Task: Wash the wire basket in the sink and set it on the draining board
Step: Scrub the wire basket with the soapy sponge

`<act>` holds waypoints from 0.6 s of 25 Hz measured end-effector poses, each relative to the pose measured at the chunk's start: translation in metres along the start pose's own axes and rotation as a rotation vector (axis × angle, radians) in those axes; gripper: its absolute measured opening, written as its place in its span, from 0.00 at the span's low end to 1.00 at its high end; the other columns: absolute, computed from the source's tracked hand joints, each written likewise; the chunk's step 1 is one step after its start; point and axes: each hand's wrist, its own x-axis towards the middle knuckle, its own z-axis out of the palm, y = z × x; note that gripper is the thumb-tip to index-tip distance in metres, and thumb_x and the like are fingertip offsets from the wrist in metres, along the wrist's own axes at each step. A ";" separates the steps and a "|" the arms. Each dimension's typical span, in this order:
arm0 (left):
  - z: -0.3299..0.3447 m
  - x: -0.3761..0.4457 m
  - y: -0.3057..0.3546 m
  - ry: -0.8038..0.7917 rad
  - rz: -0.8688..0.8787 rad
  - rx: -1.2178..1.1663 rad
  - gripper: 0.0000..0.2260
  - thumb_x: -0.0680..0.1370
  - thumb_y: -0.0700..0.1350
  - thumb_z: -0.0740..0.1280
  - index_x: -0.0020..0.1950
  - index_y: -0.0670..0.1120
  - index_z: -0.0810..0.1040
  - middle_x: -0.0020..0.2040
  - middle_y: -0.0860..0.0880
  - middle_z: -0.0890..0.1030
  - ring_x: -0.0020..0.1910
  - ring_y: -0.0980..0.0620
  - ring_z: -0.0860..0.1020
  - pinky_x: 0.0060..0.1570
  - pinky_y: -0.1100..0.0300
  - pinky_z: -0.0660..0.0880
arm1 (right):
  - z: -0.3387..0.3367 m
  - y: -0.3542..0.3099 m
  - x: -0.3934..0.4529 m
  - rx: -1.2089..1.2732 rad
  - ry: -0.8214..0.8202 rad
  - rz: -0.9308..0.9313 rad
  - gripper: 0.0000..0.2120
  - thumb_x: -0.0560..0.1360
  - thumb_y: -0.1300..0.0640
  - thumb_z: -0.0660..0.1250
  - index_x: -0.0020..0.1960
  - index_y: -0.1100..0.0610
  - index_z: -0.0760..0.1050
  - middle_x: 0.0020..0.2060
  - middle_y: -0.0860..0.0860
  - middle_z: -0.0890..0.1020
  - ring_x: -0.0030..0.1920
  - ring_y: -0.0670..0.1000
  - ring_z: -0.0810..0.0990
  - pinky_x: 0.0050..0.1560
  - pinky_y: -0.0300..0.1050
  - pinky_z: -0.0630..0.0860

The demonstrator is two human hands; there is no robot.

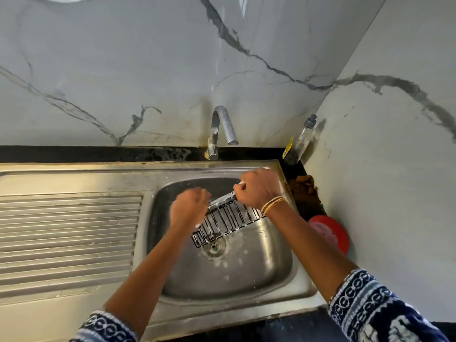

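A soapy wire basket [228, 222] is held tilted above the steel sink bowl [246, 275], its lower end over the drain. My left hand [188, 207] grips the basket's left side with curled fingers. My right hand [259, 187] grips the upper right rim, and bangles show at that wrist. White suds cling to both hands and to the wires. The ribbed draining board [66, 235] lies to the left of the bowl.
The tap [222, 127] stands behind the bowl with no water visibly running. A soap dispenser bottle [299, 141] leans in the back right corner. A brown cloth [304, 187] and a red round container [330, 233] sit on the dark counter at the right.
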 end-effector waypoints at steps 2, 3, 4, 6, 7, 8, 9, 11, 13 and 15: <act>0.022 0.000 0.025 -0.133 0.087 0.177 0.23 0.81 0.57 0.55 0.39 0.43 0.78 0.35 0.45 0.80 0.37 0.45 0.80 0.37 0.55 0.76 | -0.002 -0.010 0.000 -0.013 -0.038 -0.038 0.16 0.68 0.46 0.56 0.26 0.54 0.68 0.22 0.48 0.67 0.26 0.53 0.66 0.38 0.42 0.61; 0.029 0.001 0.032 -0.125 0.074 0.181 0.25 0.81 0.60 0.54 0.37 0.42 0.77 0.33 0.46 0.79 0.35 0.46 0.79 0.34 0.57 0.73 | -0.003 -0.011 0.000 0.040 -0.034 -0.040 0.15 0.68 0.47 0.57 0.27 0.54 0.68 0.22 0.49 0.68 0.27 0.53 0.67 0.37 0.42 0.61; 0.033 0.003 0.033 -0.086 0.040 0.154 0.27 0.80 0.62 0.54 0.34 0.42 0.76 0.30 0.47 0.77 0.32 0.48 0.78 0.32 0.59 0.70 | -0.002 -0.007 0.001 0.148 -0.014 -0.010 0.14 0.69 0.49 0.58 0.28 0.54 0.68 0.23 0.50 0.69 0.27 0.54 0.68 0.36 0.41 0.62; 0.036 0.000 0.028 0.015 -0.028 0.118 0.29 0.79 0.63 0.55 0.30 0.43 0.74 0.25 0.49 0.75 0.28 0.50 0.75 0.31 0.62 0.66 | 0.003 0.012 0.006 0.462 0.041 0.158 0.10 0.72 0.55 0.58 0.35 0.55 0.73 0.29 0.55 0.75 0.32 0.57 0.74 0.33 0.45 0.69; 0.036 -0.001 0.024 0.041 -0.066 0.101 0.29 0.79 0.63 0.55 0.30 0.43 0.75 0.25 0.49 0.75 0.28 0.50 0.75 0.32 0.62 0.66 | 0.005 0.025 0.007 0.602 0.098 0.275 0.09 0.73 0.58 0.57 0.42 0.59 0.76 0.34 0.59 0.79 0.37 0.59 0.78 0.35 0.49 0.74; 0.035 -0.001 0.021 0.061 -0.110 0.064 0.28 0.79 0.62 0.56 0.31 0.43 0.76 0.25 0.49 0.76 0.28 0.50 0.76 0.32 0.62 0.66 | 0.009 0.035 0.006 0.672 0.143 0.356 0.11 0.73 0.61 0.56 0.48 0.61 0.77 0.40 0.62 0.80 0.42 0.60 0.79 0.40 0.53 0.77; 0.034 -0.001 0.019 0.079 -0.161 0.009 0.27 0.80 0.61 0.56 0.33 0.42 0.77 0.26 0.49 0.76 0.29 0.50 0.76 0.33 0.62 0.66 | 0.010 0.037 0.002 0.667 0.162 0.361 0.13 0.73 0.63 0.56 0.53 0.62 0.76 0.45 0.63 0.81 0.46 0.62 0.80 0.46 0.56 0.78; 0.032 0.000 0.019 0.102 -0.253 -0.101 0.26 0.80 0.60 0.56 0.34 0.43 0.78 0.28 0.49 0.76 0.29 0.51 0.74 0.32 0.62 0.63 | 0.015 0.024 -0.019 0.566 0.151 0.194 0.18 0.74 0.69 0.56 0.61 0.62 0.76 0.53 0.62 0.81 0.55 0.62 0.79 0.58 0.57 0.77; 0.031 0.002 0.017 0.142 -0.274 -0.134 0.26 0.80 0.59 0.56 0.35 0.42 0.78 0.29 0.48 0.76 0.29 0.51 0.74 0.31 0.61 0.63 | 0.018 0.009 -0.044 0.466 0.238 0.061 0.23 0.73 0.72 0.54 0.63 0.60 0.76 0.60 0.58 0.80 0.61 0.56 0.78 0.64 0.50 0.74; 0.030 0.004 0.018 0.170 -0.245 -0.091 0.26 0.81 0.59 0.56 0.32 0.44 0.77 0.27 0.49 0.75 0.28 0.52 0.73 0.30 0.62 0.62 | 0.018 0.004 -0.055 0.359 0.348 -0.019 0.26 0.69 0.71 0.54 0.62 0.58 0.78 0.60 0.54 0.81 0.62 0.53 0.78 0.64 0.50 0.73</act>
